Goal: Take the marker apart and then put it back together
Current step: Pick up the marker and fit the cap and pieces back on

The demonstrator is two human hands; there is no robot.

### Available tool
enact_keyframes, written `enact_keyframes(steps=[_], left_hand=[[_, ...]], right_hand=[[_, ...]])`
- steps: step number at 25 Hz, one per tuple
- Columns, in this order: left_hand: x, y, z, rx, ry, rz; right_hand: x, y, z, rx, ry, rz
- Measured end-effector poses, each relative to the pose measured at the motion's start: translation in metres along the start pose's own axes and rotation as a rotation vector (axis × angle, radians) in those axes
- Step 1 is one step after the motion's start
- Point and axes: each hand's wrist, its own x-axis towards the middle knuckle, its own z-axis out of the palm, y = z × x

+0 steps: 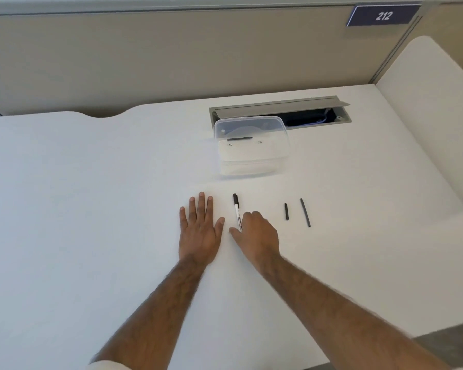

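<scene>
One white marker body (pixel 236 210), two loose black pieces (short cap (pixel 286 211), thin rod (pixel 305 212)).
Left hand (pixel 199 231) lies spread flat on the smooth desk (pixel 91 196); right hand (pixel 255 235) curls onto the marker's end.

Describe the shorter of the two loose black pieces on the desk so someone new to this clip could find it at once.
Start at the clear plastic box in the middle of the white desk and come toward the person. Right of the right hand, which rests on the marker, lie two loose black sticks. The short black piece is the one nearer the hand, stubbier and thicker than the long thin rod beside it.
</scene>
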Motion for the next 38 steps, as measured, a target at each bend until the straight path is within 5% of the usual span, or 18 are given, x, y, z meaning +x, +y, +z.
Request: enact_keyframes(steps=[10,19,23,26,29,38], left_hand=[[-0.013,0.002,-0.017,-0.428,0.046,-0.068],[-0.023,0.058,-0.046,-1.544,-0.136,-0.417],[-0.019,0.065,-0.053,-1.641,-0.098,-0.474],[-0.022,0.072,-0.058,-1.695,-0.029,-0.536],[-0.029,0.087,-0.057,-1.697,-0.014,-0.567],[-0.037,0.127,-0.057,-1.686,0.035,-0.594]], right_hand=[[-0.002,-0.005,-0.003,0.107,0.038,0.075],[-0.029,0.009,-0.022,0.076,0.202,-0.178],[-0.023,0.04,-0.038,0.185,0.234,-0.252],[-0.002,0.093,-0.056,0.234,0.297,-0.02],[0.018,0.14,-0.071,0.142,0.179,0.189],[0.038,0.157,-0.071,0.098,0.06,0.137]])
